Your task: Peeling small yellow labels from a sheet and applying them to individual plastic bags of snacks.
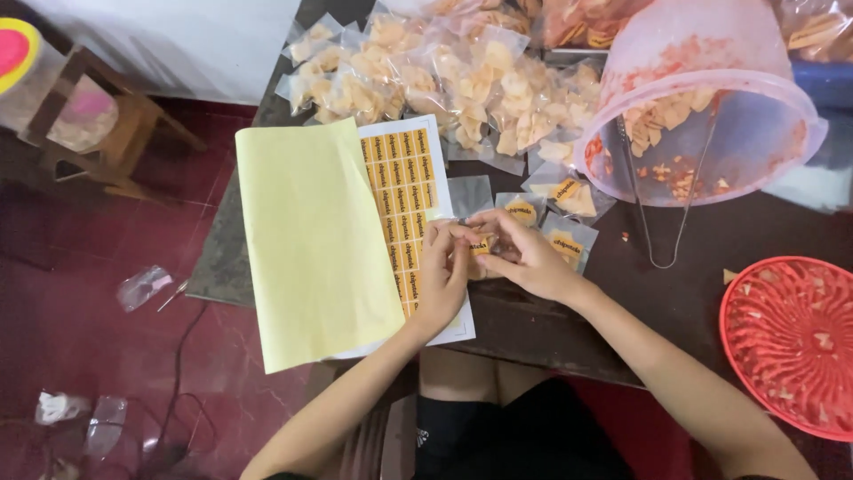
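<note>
My left hand point(442, 276) and my right hand point(524, 256) meet over the dark table point(675, 267), both pinching a small orange sticker point(480, 244). Under my left hand lies a white sticker sheet point(404, 187) with rows of orange labels, partly covered by a yellow backing sheet point(311, 240). Just beyond my fingers lie small clear bags of chips with stickers on them point(569, 244). It is unclear whether a bag sits under the sticker.
A heap of filled chip bags point(444, 76) covers the table's far side. A tipped translucent tub point(711, 116) holds chips and metal tongs point(662, 213). A red plastic basket point(791, 342) sits at right. A wooden stool point(98, 133) and scraps lie on the red floor at left.
</note>
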